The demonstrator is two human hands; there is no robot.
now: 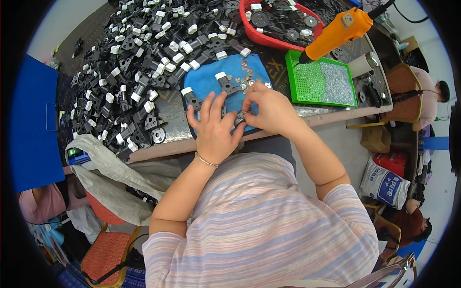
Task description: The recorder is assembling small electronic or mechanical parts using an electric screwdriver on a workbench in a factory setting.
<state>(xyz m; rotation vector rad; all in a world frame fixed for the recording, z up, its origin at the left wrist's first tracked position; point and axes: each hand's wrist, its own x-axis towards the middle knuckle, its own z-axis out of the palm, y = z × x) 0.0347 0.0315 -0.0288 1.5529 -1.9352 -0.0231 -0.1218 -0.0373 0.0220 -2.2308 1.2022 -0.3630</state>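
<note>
A blue cloth point(211, 72) lies at the table's near edge, with both my hands over it. My left hand point(212, 133) steadies a small dark part point(240, 118) between thumb and index finger, its other fingers spread over the cloth. On the right side of that part, the fingertips of my right hand point(271, 109) are pinched together; whatever is between them is too small to make out. Beyond my hands sit a black plastic part with a white cap point(226, 83) and a similar white-capped part point(192, 98). Small round metal pieces point(247, 79) are scattered near my right hand.
A big heap of black white-capped parts point(139, 72) covers the table's left and back. An orange electric screwdriver point(338, 33) hangs above a green tray point(291, 81) of small screws. Behind it stands a red basket point(249, 31). Grey cloth point(110, 168) drapes at left.
</note>
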